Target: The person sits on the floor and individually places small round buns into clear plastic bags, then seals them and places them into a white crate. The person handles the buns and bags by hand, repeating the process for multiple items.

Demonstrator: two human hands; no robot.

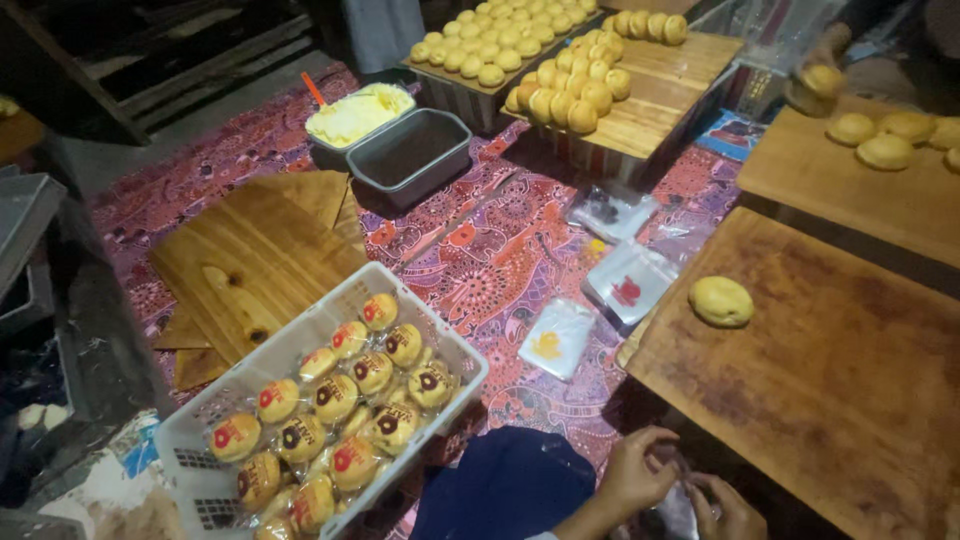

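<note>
In the head view, both hands sit low at the bottom edge, close together over the person's lap: the left hand [632, 472] is curled with its fingers bent inward, and the right hand [728, 508] is partly closed just beside it, the two apparently pinching something pale and clear between them, probably a small plastic wrapper [676, 508], though it is too dark and blurred to tell for certain. The nearest bun [721, 301] lies alone on the dark wooden board [840, 400], well apart from the hands and not touched. On the patterned cloth [480, 250] to the left of the board lie three flat wrappers [628, 282] with coloured marks, and further left a white basket [452, 350] holds wrapped buns [335, 400]. Trays of bare buns [560, 75] stand at the far end, with a grey tub [408, 155] and a tub of yellow spread [355, 112] beside them. Another person's hand [818, 75] holds a bun at the upper right. Judging by this, the step in hand looks like readying or opening a wrapper; the next move would call for a reach up to the lone bun.
</note>
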